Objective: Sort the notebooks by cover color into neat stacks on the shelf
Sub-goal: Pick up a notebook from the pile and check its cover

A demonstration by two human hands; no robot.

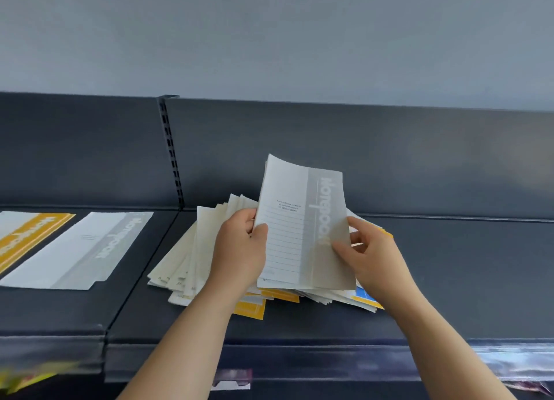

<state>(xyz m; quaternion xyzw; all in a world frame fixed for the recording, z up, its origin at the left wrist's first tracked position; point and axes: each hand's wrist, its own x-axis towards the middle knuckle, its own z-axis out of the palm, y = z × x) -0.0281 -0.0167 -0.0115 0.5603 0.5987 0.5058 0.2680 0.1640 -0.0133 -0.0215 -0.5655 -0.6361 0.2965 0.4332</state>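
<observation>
A grey-and-white notebook [302, 219] stands tilted up above a fanned, messy pile of notebooks [186, 258] on the dark shelf [449, 279]. My left hand [239, 249] grips its left edge and my right hand [371, 255] pinches its lower right side. The pile shows cream backs on the left, with yellow [251, 308] and blue [364, 296] covers poking out below. On the left shelf section lie a grey notebook stack [75, 249] and, further left, a yellow notebook stack [27, 234].
A slotted upright [172, 153] divides the dark back panel, and a seam splits the shelf into two sections. The shelf's front lip [299, 360] carries a price rail. Colourful items [27, 375] sit blurred on the lower level at bottom left.
</observation>
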